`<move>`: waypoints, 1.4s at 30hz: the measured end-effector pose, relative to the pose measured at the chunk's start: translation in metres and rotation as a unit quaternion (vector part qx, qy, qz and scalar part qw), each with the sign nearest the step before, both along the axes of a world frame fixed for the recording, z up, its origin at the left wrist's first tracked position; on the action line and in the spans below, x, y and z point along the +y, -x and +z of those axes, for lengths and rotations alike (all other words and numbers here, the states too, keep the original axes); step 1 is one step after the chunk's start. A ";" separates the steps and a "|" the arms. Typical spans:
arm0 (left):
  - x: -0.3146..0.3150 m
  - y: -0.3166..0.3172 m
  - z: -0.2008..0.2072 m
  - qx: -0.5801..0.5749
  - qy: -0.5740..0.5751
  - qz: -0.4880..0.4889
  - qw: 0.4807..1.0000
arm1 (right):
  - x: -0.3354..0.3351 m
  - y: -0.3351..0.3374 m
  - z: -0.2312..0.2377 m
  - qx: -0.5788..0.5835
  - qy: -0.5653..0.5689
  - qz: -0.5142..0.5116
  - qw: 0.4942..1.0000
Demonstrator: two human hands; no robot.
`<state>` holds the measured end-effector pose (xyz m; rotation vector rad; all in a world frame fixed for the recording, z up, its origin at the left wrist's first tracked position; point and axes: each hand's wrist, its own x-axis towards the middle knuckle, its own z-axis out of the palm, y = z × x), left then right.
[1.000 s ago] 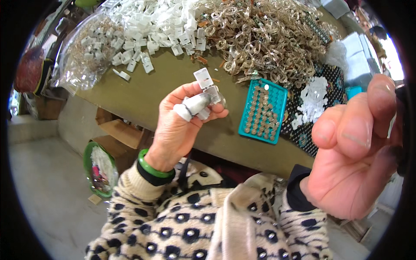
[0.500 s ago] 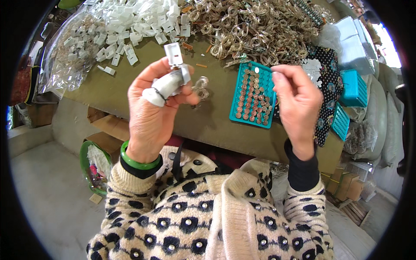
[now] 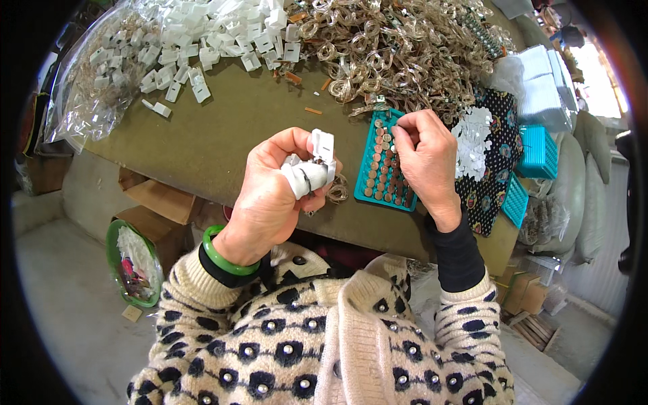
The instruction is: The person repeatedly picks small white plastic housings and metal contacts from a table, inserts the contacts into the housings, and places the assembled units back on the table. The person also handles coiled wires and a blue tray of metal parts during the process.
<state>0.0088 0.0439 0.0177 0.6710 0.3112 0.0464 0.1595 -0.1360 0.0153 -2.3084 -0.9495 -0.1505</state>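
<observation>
My left hand (image 3: 266, 185) is closed around a small white plastic battery case (image 3: 322, 143) that stands up from the fingers. A white wrap (image 3: 297, 179) with a dark band covers my thumb. Coiled clear wire (image 3: 338, 192) hangs just beyond these fingers, by the table. Over the right side of a teal tray (image 3: 360, 194) is my right hand (image 3: 429, 162), with thumb and forefinger pinched together. Whatever is between those tips is too small to make out. Rows of round, coppery button cells (image 3: 375, 165) fill much of the tray; my right hand hides part of them.
White plastic cases (image 3: 233, 30) lie heaped at the back left, beside a clear bag (image 3: 94, 88). Bundled wire coils (image 3: 398, 50) cover the back. White pieces (image 3: 472, 138) rest on dark patterned cloth (image 3: 503, 111) at right, near stacked teal trays (image 3: 538, 152).
My left hand has moved right and lower, toward the tray, still holding the white case. My right hand has shifted left over the tray. The whole view has turned slightly.
</observation>
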 end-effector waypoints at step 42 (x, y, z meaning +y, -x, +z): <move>-0.017 -0.007 0.004 -0.008 -0.110 0.052 0.992 | 0.017 0.042 0.036 -0.148 -0.070 0.165 0.973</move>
